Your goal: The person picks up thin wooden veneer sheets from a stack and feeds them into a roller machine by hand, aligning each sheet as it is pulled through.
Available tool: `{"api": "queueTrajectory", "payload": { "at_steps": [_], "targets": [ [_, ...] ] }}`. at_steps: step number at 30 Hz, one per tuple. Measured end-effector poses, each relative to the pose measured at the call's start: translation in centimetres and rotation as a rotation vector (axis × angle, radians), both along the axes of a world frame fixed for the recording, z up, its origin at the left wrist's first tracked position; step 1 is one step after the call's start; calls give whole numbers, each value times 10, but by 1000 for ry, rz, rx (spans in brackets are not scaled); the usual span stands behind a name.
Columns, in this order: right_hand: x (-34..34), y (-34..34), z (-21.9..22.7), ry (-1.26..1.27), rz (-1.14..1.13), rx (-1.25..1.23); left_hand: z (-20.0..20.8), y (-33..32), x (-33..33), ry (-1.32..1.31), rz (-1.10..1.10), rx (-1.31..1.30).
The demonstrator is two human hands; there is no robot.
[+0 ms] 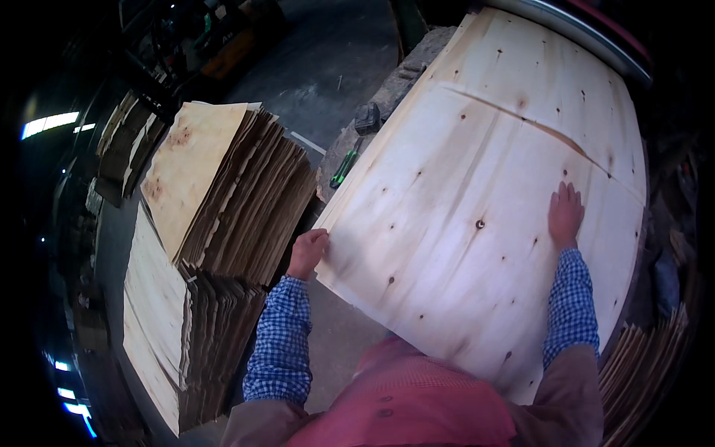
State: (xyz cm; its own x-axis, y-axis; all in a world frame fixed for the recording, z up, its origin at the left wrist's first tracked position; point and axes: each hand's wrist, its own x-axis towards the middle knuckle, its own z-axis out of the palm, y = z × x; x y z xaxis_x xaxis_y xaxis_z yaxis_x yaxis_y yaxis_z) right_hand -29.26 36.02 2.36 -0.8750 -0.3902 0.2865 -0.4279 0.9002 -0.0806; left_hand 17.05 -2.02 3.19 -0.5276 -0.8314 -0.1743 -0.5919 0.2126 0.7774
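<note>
A large pale wood veneer sheet (447, 223) with dark knots lies in front of me, over other sheets whose edges show at its left side. My left hand (307, 253) is closed on the sheet's near left corner, fingers curled at the edge. On the right part of the sheet, my right hand (566, 214) rests flat and holds nothing. Beyond that hand, the near sheet meets a farther veneer sheet (536, 67) along a slanting line, where a narrow brown gap shows.
To the left stand tall stacks of veneer (195, 160). A green-handled tool (342, 170) and a small black object (367, 118) lie on a rough ledge beside the sheets. A rounded metal-edged machine part (573, 33) crosses the far end. More veneer (644, 372) stands at the lower right.
</note>
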Motion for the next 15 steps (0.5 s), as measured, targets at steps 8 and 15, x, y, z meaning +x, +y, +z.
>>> {"api": "queueTrajectory", "payload": {
  "at_steps": [8, 15],
  "targets": [
    [207, 72, -4, -125, 166, -144, 47, -13, 27, 642, -81, 747],
    [351, 94, 31, -346, 261, -127, -1, 104, 44, 722, -252, 1165]
  ]
}}
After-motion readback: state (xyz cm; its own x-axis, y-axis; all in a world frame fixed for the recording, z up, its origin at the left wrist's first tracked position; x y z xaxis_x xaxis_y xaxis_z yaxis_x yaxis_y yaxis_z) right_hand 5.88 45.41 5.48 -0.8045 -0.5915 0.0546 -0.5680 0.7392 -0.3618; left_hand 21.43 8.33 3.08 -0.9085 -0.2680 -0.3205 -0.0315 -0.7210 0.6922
